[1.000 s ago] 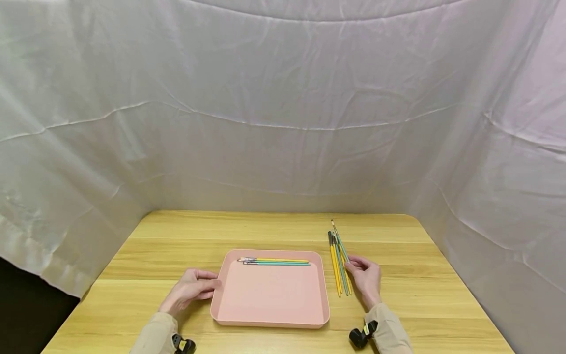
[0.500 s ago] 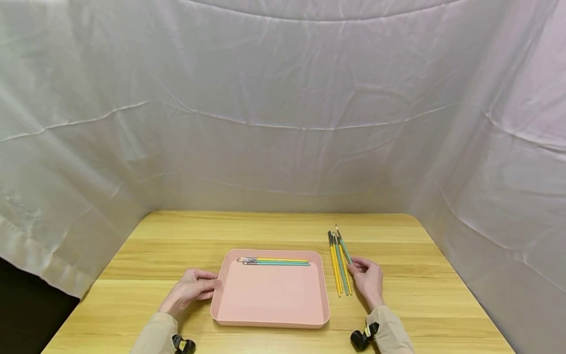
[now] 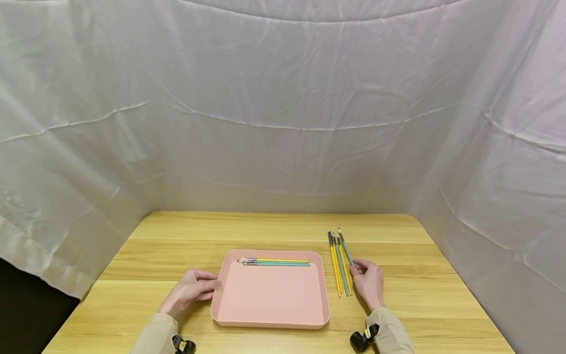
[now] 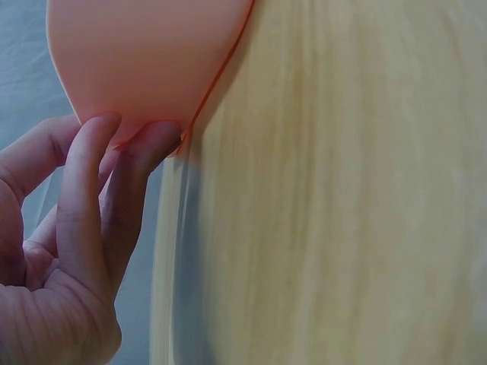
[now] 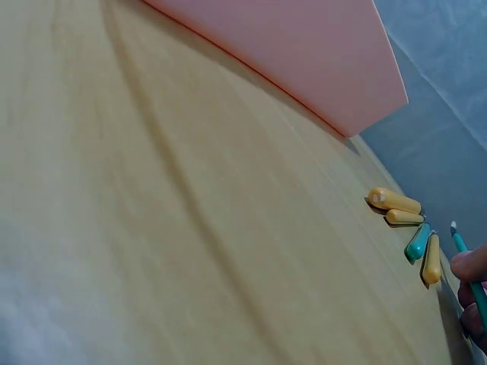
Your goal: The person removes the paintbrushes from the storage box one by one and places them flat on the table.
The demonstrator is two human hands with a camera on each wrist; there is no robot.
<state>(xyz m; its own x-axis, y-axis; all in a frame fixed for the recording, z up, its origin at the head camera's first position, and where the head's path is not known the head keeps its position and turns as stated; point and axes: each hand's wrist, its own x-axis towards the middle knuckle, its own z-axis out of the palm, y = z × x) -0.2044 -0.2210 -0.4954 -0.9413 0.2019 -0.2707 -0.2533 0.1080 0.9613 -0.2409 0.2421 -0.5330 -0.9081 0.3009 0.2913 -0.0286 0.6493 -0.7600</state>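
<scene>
My left hand (image 3: 192, 290) holds the left rim of a shallow pink tray (image 3: 270, 300); in the left wrist view its fingertips lie against the tray's outer wall (image 4: 144, 61). To the right of the tray, my right hand (image 3: 369, 282) pinches a green paintbrush (image 3: 347, 250), its bristle end pointing away from me. Beside that hand, several yellow paintbrushes (image 3: 334, 268) and a green one (image 3: 341, 265) lie close together on the table, bristles towards the back. The right wrist view shows their rounded handle ends (image 5: 417, 242).
Inside the tray, along its far wall, lie a yellow paintbrush (image 3: 283, 259) and green paintbrush handles (image 3: 283, 264), bristles to the left. The wooden table (image 3: 199, 246) is bounded at the back and sides by a pale grey curtain (image 3: 283, 162).
My right hand has shifted slightly to the right and towards me with the green paintbrush, drawing it away from the others. The left hand and the tray have stayed put.
</scene>
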